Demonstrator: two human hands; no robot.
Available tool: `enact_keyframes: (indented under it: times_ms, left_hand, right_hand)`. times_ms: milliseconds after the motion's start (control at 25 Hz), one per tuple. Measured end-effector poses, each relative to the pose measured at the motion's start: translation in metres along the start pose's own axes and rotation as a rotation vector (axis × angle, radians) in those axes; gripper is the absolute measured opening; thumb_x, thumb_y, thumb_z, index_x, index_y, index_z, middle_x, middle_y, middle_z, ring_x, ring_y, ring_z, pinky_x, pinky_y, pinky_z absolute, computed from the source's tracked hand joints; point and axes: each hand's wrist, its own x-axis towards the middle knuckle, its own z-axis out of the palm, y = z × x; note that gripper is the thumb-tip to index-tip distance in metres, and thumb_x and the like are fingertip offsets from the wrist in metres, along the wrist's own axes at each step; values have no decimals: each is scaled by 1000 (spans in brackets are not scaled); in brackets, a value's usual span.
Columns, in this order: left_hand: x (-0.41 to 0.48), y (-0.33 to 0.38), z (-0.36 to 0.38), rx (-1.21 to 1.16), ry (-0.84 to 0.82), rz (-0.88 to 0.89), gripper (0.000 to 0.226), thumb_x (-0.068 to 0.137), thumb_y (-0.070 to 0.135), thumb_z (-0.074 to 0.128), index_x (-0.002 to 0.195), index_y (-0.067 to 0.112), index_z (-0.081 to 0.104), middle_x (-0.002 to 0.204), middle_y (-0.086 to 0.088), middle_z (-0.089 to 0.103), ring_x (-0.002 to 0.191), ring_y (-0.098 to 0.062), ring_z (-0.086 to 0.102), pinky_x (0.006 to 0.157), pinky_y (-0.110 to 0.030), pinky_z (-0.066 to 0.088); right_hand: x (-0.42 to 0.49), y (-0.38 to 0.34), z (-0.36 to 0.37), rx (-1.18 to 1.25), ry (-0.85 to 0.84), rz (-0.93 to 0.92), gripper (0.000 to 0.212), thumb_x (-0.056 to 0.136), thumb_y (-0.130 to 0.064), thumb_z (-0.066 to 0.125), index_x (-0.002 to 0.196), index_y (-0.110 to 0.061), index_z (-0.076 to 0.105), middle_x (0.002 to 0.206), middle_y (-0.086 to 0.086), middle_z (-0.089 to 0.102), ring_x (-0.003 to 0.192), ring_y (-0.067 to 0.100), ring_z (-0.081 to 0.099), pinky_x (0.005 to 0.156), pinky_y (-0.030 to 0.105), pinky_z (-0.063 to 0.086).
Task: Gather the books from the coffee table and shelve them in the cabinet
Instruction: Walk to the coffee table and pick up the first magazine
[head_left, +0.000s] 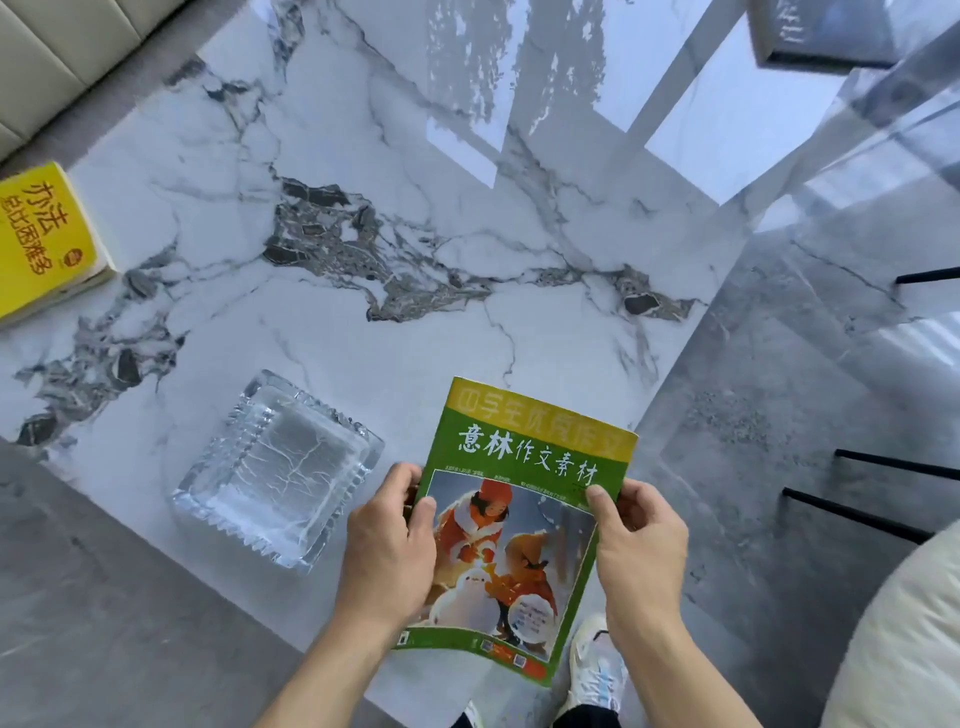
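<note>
Both hands, left hand (387, 551) and right hand (641, 545), pinch the side edges of a thin green magazine (519, 530) (yellow top band, snowman cover), held over the marble worktop's (415, 208) near edge.

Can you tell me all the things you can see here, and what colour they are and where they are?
green magazine: one, green with a yellow top band and a snowy picture, held over the near edge of the table
yellow book: one, yellow, lying at the table's left edge
dark book: one, dark grey, at the far right of the table, partly cut off
glass tray: one, clear, on the table beside the magazine
table: one, white marble with grey veins
sofa: one, beige, top left
cushion: one, cream, bottom right
shoe: one clearly seen, white, on the grey floor
left hand: one, gripping the magazine's left edge
right hand: one, gripping the magazine's right edge
</note>
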Motion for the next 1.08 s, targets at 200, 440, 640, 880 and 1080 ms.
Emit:
enact_keyframes:
  times_ms: [200, 440, 640, 880, 1080]
  left_hand:
    - [1, 79, -24, -230, 110, 24, 17, 102, 16, 48, 101, 25, 62, 89, 9, 75, 83, 3, 68, 57, -8, 51]
    - [23, 200, -22, -407, 242, 30, 20, 102, 16, 48, 101, 29, 63, 90, 3, 77, 82, -6, 72, 61, -18, 58]
    - [49, 288, -9, -534, 383, 24, 25, 100, 8, 51, 98, 27, 68, 92, 3, 79, 90, -19, 74, 76, -32, 58]
    - [90, 336, -14, -664, 488, 24, 25, 100, 8, 50, 100, 26, 68, 93, 4, 80, 89, -15, 75, 78, -34, 59]
    - [144, 337, -37, -762, 591, -60, 27, 100, 8, 51, 97, 29, 69, 91, 4, 80, 89, -19, 74, 84, -43, 59]
  right_hand:
    - [25, -102, -13, 116, -112, -144, 12, 94, -11, 67, 85, -19, 70, 79, -4, 76, 72, 7, 68, 70, 23, 54]
    - [88, -224, -50, 249, -306, -256, 12, 94, -13, 66, 89, -20, 74, 81, -10, 80, 74, 4, 72, 72, 20, 60]
    - [148, -316, -72, 209, -479, -322, 13, 96, -13, 63, 90, -14, 75, 79, -5, 80, 70, 4, 70, 64, 16, 56]
    - [197, -394, -46, 109, -632, -394, 18, 98, -10, 59, 92, -16, 75, 79, -8, 81, 68, 0, 71, 60, 10, 52]
    - [217, -440, 21, 47, -710, -409, 20, 97, -2, 58, 95, -13, 75, 86, 0, 82, 70, 3, 74, 62, 13, 56]
